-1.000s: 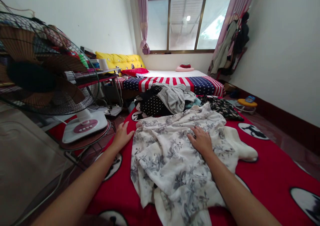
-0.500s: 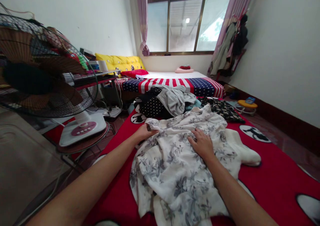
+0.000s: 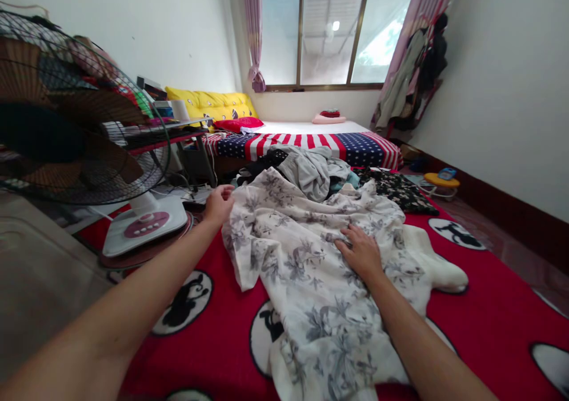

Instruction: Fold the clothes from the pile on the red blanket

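Note:
A white floral shirt (image 3: 306, 253) with grey flower print lies spread over the red blanket (image 3: 213, 336). My left hand (image 3: 220, 205) is at the shirt's far left edge, its fingers curled and pinching the cloth there. Flat on the middle of the shirt rests my right hand (image 3: 362, 250), fingers slightly spread. Under the shirt's right side a plain white garment (image 3: 444, 270) sticks out. Just beyond the shirt, a heap of clothes holds a light grey garment (image 3: 306, 173) and dark pieces.
A folded black patterned garment (image 3: 400, 191) lies at the far right of the blanket. To the left stands an electric fan (image 3: 146, 217) on a round stool. A bed with a stars-and-stripes cover (image 3: 293, 146) is under the window. A yellow stool (image 3: 440, 180) stands at right.
My left hand has moved left and away from me, drawing the shirt's left part outward and flatter, uncovering more of the blanket. My right hand has stayed on the shirt.

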A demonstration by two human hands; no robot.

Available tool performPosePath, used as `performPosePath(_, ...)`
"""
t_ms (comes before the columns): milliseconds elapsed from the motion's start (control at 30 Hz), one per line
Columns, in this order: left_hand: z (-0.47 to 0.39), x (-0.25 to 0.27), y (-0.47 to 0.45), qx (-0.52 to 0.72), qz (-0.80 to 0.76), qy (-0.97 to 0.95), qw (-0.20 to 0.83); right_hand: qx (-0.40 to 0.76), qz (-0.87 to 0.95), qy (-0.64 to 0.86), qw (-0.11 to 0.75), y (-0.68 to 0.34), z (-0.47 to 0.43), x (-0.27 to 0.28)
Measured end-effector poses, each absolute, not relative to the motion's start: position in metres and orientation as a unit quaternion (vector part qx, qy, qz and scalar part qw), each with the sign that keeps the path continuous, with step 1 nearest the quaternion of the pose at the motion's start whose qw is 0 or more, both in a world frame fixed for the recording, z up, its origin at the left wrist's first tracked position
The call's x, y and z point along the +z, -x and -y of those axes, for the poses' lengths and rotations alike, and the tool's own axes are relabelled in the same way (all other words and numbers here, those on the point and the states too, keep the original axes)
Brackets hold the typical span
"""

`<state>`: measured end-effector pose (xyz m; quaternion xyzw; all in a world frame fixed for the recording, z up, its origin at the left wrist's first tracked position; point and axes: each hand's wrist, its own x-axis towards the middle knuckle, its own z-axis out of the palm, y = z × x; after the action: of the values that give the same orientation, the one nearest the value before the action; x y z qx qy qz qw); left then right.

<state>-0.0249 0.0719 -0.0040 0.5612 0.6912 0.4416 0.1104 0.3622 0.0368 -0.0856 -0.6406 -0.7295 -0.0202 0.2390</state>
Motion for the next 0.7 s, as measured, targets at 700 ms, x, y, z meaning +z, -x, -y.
performPosePath(700, 0.069, -0.025, 0.015, 0.127, -0.547, -0.825, 0.063, -0.019, 0.734, 0.634, 0.243, -0.364, -0.039, -0.088)
